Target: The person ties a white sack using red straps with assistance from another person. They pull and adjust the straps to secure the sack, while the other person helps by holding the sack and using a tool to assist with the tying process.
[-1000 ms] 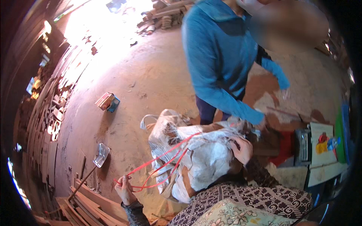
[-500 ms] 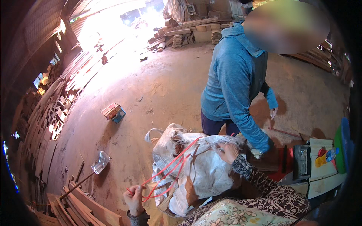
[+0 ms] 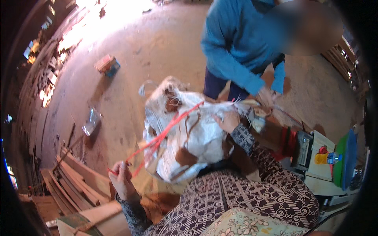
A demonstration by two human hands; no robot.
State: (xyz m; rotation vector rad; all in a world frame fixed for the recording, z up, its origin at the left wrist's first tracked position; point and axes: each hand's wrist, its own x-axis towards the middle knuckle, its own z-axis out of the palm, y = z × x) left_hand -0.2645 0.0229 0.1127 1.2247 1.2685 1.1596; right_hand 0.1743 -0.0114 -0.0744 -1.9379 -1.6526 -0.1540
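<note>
A bulky, dirty white woven sack (image 3: pixel 189 141), patched with brown, lies in front of me. My left hand (image 3: pixel 123 181), lower left, is closed around red cord (image 3: pixel 159 137). Several strands of it stretch taut across to the sack's top. My right hand (image 3: pixel 228 121) grips the sack cloth near its frayed upper edge, fingertips partly lost in the folds. Across from me a person in a blue hooded top (image 3: pixel 236 43) bends over the sack's right end. Their hands (image 3: pixel 267 96) are close together at its gathered end; what they grip is blurred.
Planks (image 3: pixel 78 181) are stacked at the lower left, near a clear plastic container (image 3: pixel 91 122). A small box (image 3: pixel 107 65) stands on the dusty floor (image 3: pixel 157 51). At right are a yellow bottle (image 3: pixel 327 158) and a green basin (image 3: pixel 343 157).
My view has tilted down, so the sack appears higher. The co-worker has leaned in and brought both hands together at the sack's right end. My left hand still holds the cord taut.
</note>
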